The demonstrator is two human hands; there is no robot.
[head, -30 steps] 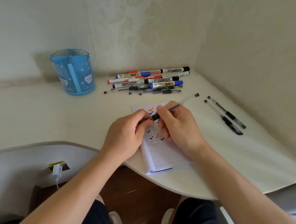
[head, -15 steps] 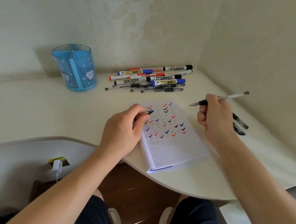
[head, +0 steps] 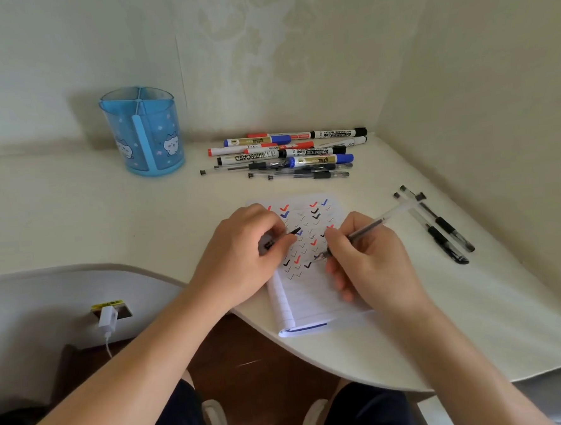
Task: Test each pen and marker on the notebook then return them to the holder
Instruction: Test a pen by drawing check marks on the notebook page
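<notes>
R hand (head: 371, 266) pinch on clear pen (head: 373, 223), tip on notebook (head: 305, 298); L hand (head: 242, 260) pinch on black cap (head: 294, 232).

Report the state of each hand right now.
Left hand: closed, pinching a black pen cap.
Right hand: closed, holding a clear pen, tip on the notebook.

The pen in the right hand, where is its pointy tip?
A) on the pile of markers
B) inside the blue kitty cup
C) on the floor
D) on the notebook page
D. The right hand holds the clear pen with its tip down on the notebook page among the check marks, while the left hand pinches a black cap; the blue holder stands farther back.
</notes>
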